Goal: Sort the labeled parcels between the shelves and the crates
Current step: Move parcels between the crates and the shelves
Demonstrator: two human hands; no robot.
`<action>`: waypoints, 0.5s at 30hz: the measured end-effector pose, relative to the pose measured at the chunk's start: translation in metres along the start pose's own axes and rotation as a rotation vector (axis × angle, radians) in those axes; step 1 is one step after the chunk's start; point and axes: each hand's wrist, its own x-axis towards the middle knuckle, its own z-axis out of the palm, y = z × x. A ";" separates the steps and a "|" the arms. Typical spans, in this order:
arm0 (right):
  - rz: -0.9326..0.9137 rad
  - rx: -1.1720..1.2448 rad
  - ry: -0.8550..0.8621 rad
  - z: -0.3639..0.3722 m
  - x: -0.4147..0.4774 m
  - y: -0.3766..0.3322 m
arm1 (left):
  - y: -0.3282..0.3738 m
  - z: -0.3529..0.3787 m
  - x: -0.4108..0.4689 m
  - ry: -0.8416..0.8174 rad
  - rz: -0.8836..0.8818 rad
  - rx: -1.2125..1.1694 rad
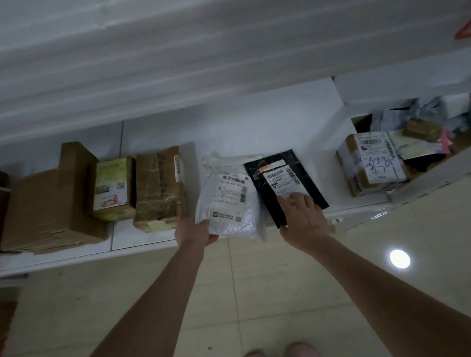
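A white plastic parcel (230, 198) with a barcode label lies at the front of the low white shelf (139, 239). My left hand (195, 232) grips its near left corner. Beside it on the right lies a flat black parcel (281, 186) with a white label. My right hand (302, 213) rests on the black parcel's near end, fingers spread flat over the label's lower edge.
Left on the shelf stand several brown cardboard boxes (51, 206), a yellow-labelled box (112, 188) and a taped box (157, 188). On the right, a labelled box with blue writing (371, 161) sits before a heap of parcels (424, 128). Tiled floor (264, 300) lies below.
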 end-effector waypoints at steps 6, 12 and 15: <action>-0.031 0.018 -0.124 0.011 0.013 0.001 | -0.008 0.019 -0.002 -0.014 0.185 0.339; 0.069 0.009 -0.162 0.010 0.034 0.014 | -0.024 0.034 -0.003 -0.176 0.768 1.180; 0.082 0.032 -0.186 0.011 0.039 0.019 | -0.027 0.047 0.002 -0.251 0.713 1.195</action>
